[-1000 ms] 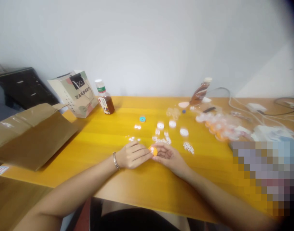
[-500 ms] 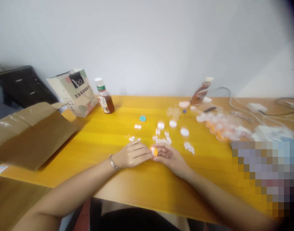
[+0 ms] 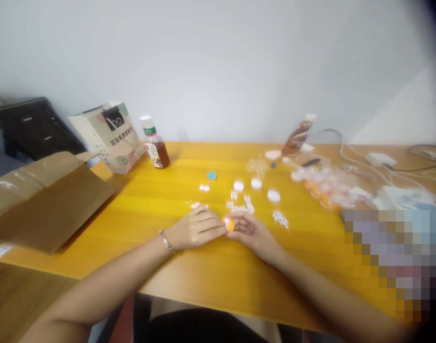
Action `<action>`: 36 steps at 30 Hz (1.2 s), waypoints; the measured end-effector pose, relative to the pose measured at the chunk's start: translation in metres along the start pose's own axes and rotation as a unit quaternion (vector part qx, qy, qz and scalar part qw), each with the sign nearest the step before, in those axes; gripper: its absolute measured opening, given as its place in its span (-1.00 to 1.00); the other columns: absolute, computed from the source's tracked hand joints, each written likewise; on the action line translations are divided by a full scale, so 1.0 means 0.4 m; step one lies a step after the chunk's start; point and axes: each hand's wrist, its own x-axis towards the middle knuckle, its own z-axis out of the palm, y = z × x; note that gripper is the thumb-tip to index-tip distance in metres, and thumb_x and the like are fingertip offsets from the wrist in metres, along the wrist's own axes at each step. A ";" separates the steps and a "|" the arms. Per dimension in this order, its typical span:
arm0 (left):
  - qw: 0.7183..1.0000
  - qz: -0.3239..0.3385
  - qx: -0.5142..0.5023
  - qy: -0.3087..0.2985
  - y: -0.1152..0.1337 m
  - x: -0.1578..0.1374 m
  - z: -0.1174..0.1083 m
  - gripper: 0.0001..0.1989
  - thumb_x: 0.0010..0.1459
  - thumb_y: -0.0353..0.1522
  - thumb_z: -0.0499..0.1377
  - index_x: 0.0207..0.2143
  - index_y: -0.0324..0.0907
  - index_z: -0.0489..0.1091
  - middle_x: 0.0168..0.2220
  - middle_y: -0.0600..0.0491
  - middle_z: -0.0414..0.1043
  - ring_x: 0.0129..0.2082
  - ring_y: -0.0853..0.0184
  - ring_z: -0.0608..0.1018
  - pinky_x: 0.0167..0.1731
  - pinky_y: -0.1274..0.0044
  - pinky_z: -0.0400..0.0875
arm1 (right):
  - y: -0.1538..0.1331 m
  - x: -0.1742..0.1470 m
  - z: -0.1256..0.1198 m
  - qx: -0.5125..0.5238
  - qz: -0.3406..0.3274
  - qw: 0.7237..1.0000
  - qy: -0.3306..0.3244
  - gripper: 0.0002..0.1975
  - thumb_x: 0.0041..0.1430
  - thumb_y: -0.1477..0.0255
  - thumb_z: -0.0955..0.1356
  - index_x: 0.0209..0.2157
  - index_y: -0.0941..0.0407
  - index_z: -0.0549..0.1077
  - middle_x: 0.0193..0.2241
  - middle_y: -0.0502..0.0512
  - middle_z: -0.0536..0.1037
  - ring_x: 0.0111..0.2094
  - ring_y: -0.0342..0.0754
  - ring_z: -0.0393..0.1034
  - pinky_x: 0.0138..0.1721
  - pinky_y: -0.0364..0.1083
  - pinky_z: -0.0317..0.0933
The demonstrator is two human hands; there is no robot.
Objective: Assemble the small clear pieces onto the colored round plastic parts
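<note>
Between my two hands is a small round orange disc [image 3: 230,225] with white bits on its face. My left hand [image 3: 199,228], with a silver bracelet at the wrist, pinches its left edge. From the other side my right hand [image 3: 251,233] grips the disc between thumb and fingers. Just beyond lie a cluster of small white cut-out pieces [image 3: 242,208] and, to the right, another small pile of white pieces [image 3: 280,219]. Tiny white pieces [image 3: 196,205] lie behind my left hand. Several white round discs [image 3: 274,196] and a teal disc [image 3: 211,176] rest farther back.
An open cardboard box [image 3: 49,200] and a paper bag [image 3: 114,138] stand at left. A bottle of dark drink [image 3: 155,145] is near the wall, with a second brown bottle [image 3: 299,137] farther right. Bagged orange and white parts [image 3: 325,188] and cables [image 3: 346,147] occupy the right side.
Almost nothing differs. Both hands keep their hold on the orange disc, and my left wrist has shifted very slightly to the left.
</note>
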 end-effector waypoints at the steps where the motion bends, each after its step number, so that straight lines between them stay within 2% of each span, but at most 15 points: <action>1: 1.000 -0.004 -0.001 -0.002 -0.001 -0.001 0.001 -0.78 0.10 -0.50 0.06 -0.16 -0.23 0.29 -0.22 0.00 0.44 -0.20 0.38 0.42 -0.25 0.48 0.29 | 0.000 0.000 0.000 0.000 0.000 1.000 0.000 -0.69 -0.12 0.46 0.41 -0.25 0.05 0.35 -0.41 -0.03 0.47 -0.32 -0.16 0.37 -0.17 -0.10 0.25; 16: 0.999 -0.019 -0.029 -0.002 0.004 0.003 0.001 -0.79 0.08 -0.50 0.08 -0.19 -0.19 0.31 -0.25 0.03 0.45 -0.24 0.38 0.43 -0.26 0.47 0.27 | 0.003 0.001 -0.001 0.003 0.000 1.000 -0.010 -0.69 -0.11 0.47 0.41 -0.25 0.07 0.35 -0.41 -0.03 0.47 -0.32 -0.17 0.37 -0.19 -0.11 0.24; 19: 0.996 -0.048 -0.062 0.032 0.004 -0.001 0.004 -0.78 0.06 -0.49 0.10 -0.19 -0.18 0.32 -0.26 0.03 0.45 -0.23 0.37 0.43 -0.25 0.47 0.28 | 0.005 0.003 -0.003 -0.001 -0.007 1.000 -0.001 -0.69 -0.10 0.46 0.41 -0.24 0.07 0.34 -0.40 -0.02 0.47 -0.32 -0.16 0.37 -0.17 -0.10 0.24; 21: 0.989 -0.098 -0.088 0.068 0.005 -0.002 0.006 -0.79 0.06 -0.48 0.10 -0.20 -0.17 0.33 -0.28 0.02 0.43 -0.25 0.38 0.42 -0.26 0.47 0.29 | 0.008 0.004 -0.005 -0.009 -0.011 1.000 0.008 -0.68 -0.11 0.44 0.41 -0.24 0.07 0.34 -0.39 -0.01 0.47 -0.31 -0.15 0.37 -0.17 -0.08 0.25; 24: 0.955 -0.234 -0.150 0.104 0.012 0.004 0.013 -0.80 0.08 -0.45 0.08 -0.19 -0.21 0.32 -0.29 0.00 0.39 -0.27 0.39 0.41 -0.25 0.47 0.30 | 0.013 0.006 -0.008 -0.022 -0.014 0.999 0.019 -0.68 -0.10 0.43 0.41 -0.24 0.07 0.34 -0.39 -0.01 0.47 -0.31 -0.15 0.37 -0.18 -0.09 0.25; 26: 0.916 -0.326 -0.208 0.103 0.020 0.010 0.021 -0.78 0.09 -0.42 0.07 -0.16 -0.22 0.29 -0.28 -0.01 0.36 -0.28 0.39 0.40 -0.25 0.48 0.30 | 0.015 0.007 -0.009 -0.030 -0.017 0.999 0.025 -0.69 -0.10 0.43 0.41 -0.24 0.06 0.35 -0.39 -0.01 0.46 -0.32 -0.16 0.37 -0.18 -0.09 0.26; 28: 0.876 -0.384 -0.277 0.086 0.027 0.017 0.033 -0.76 0.10 -0.39 0.07 -0.14 -0.22 0.26 -0.31 0.01 0.36 -0.32 0.41 0.40 -0.28 0.51 0.31 | 0.016 0.008 -0.008 -0.036 -0.019 0.999 0.025 -0.69 -0.10 0.41 0.41 -0.25 0.06 0.35 -0.39 0.00 0.47 -0.32 -0.14 0.37 -0.18 -0.08 0.26; 31: 0.826 -0.414 -0.377 0.057 0.035 0.023 0.049 -0.77 0.09 -0.37 0.08 -0.17 -0.24 0.26 -0.36 0.03 0.35 -0.39 0.45 0.38 -0.34 0.56 0.30 | 0.014 0.009 -0.006 -0.038 -0.020 0.999 0.019 -0.69 -0.10 0.40 0.41 -0.25 0.06 0.35 -0.38 0.01 0.47 -0.30 -0.13 0.38 -0.17 -0.06 0.27; 36: 0.771 -0.425 -0.470 0.058 0.040 0.027 0.060 -0.80 0.08 -0.37 0.10 -0.23 -0.28 0.28 -0.37 0.03 0.32 -0.41 0.48 0.35 -0.38 0.59 0.26 | 0.009 0.007 -0.003 -0.034 -0.016 0.999 0.012 -0.70 -0.09 0.40 0.41 -0.25 0.07 0.34 -0.38 0.01 0.47 -0.30 -0.13 0.38 -0.16 -0.06 0.26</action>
